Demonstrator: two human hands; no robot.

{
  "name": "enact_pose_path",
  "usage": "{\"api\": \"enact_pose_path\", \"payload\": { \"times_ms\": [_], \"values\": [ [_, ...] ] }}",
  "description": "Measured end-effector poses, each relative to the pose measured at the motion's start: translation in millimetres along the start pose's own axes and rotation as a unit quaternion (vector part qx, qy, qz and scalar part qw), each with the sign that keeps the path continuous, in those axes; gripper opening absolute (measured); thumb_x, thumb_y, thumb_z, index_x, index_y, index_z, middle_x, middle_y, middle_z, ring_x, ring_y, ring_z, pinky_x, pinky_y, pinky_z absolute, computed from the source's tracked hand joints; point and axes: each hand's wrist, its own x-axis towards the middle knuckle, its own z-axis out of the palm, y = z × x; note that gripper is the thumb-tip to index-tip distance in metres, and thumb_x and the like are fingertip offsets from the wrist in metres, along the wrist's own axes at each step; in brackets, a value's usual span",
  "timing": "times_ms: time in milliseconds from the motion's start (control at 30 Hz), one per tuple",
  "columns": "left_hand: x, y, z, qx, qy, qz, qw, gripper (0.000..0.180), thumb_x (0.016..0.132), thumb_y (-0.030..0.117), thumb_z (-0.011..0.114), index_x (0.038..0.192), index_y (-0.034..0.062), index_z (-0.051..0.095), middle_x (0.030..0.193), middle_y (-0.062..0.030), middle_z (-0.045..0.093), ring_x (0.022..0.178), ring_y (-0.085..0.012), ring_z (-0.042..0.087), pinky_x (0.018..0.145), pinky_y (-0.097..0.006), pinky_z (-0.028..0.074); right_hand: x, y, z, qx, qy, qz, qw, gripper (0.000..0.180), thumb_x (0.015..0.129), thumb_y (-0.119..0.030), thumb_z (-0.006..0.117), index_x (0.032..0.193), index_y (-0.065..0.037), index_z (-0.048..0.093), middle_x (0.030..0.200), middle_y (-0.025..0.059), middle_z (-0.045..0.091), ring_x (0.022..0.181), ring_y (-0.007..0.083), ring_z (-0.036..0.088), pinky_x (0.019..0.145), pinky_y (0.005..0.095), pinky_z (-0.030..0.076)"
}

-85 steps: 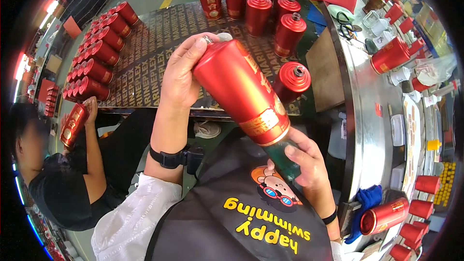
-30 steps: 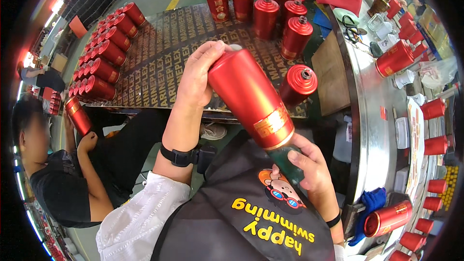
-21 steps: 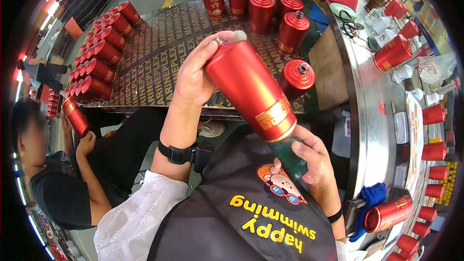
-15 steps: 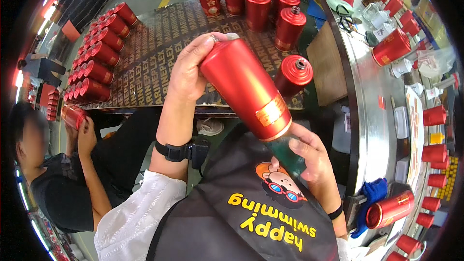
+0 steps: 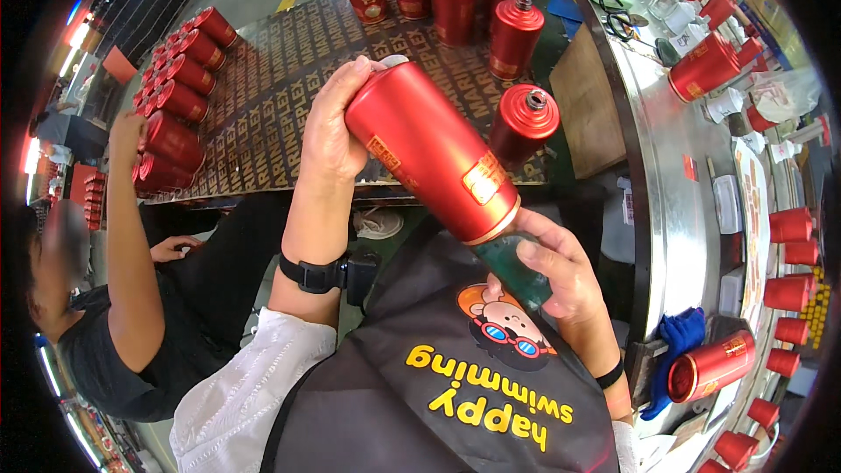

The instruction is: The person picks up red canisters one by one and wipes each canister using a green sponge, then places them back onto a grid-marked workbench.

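A red metallic bottle (image 5: pixel 438 158) with gold labels lies tilted between my hands, its shoulder to the upper left and its base to the lower right. My left hand (image 5: pixel 337 123) is wrapped round the shoulder end, which hides the neck. Below the base sticks out a dark green, glassy-looking piece (image 5: pixel 517 270), gripped by my right hand (image 5: pixel 563 276) with thumb and fingers. How far it reaches into the red bottle cannot be seen. Just beyond, another red bottle (image 5: pixel 524 127) stands upright near the table edge.
Rows of red bottles stand on the printed table (image 5: pixel 289 79), at its left and far side. To my right runs a metal bench (image 5: pixel 670 236) with scissors (image 5: pixel 618 17), a blue cloth (image 5: pixel 679 350) and a red bottle lying down (image 5: pixel 714 366). A co-worker (image 5: pixel 123 333) sits at left.
The red bottle has turned about its length, bringing a second gold label into sight. The co-worker has gone from holding a red bottle to reaching an arm toward the left rows.
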Motion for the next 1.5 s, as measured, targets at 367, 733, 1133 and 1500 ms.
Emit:
{"api": "enact_pose_path", "payload": {
  "times_ms": [367, 733, 1133, 1500],
  "values": [
    [-5, 4, 6, -0.048, -0.069, 0.030, 0.996, 0.028, 0.094, 0.021, 0.050, 0.109, -0.0010, 0.058, 0.111, -0.0167, 0.063, 0.097, -0.0226, 0.062, 0.087, -0.036, 0.050, -5, -2, 6, -0.027, 0.007, 0.007, 1.000, 0.054, 0.087, -0.008, 0.055, 0.136, 0.005, 0.038, 0.118, 0.0124, 0.058, 0.077, 0.0155, 0.062, 0.074, 0.0280, 0.051],
    [-5, 11, 7, 0.003, -0.084, 0.042, 0.996, 0.026, 0.094, 0.021, 0.051, 0.107, -0.0007, 0.058, 0.102, -0.0136, 0.065, 0.090, -0.0199, 0.063, 0.082, -0.032, 0.051, -3, 2, 5, -0.039, 0.022, -0.005, 0.999, 0.051, 0.084, -0.012, 0.059, 0.129, 0.007, 0.044, 0.105, 0.0181, 0.062, 0.074, 0.0223, 0.065, 0.070, 0.0337, 0.055],
    [-6, 12, 17, -0.004, -0.108, 0.004, 0.994, 0.037, 0.094, 0.024, 0.048, 0.118, -0.0039, 0.055, 0.119, -0.0179, 0.059, 0.108, -0.0241, 0.058, 0.097, -0.036, 0.044, -1, -1, -6, 0.057, 0.000, 0.001, 0.998, 0.051, 0.086, -0.009, 0.055, 0.132, 0.006, 0.041, 0.109, 0.0184, 0.061, 0.070, 0.0238, 0.066, 0.068, 0.0360, 0.055],
    [2, 10, 3, -0.001, -0.130, 0.012, 0.991, 0.027, 0.094, 0.019, 0.051, 0.109, -0.0025, 0.058, 0.113, -0.0153, 0.062, 0.102, -0.0221, 0.060, 0.093, -0.035, 0.046, -1, 0, 1, 0.040, -0.005, 0.015, 0.999, 0.050, 0.086, -0.012, 0.057, 0.130, 0.005, 0.042, 0.105, 0.0162, 0.061, 0.070, 0.0211, 0.065, 0.068, 0.0327, 0.055]
  ]
}}
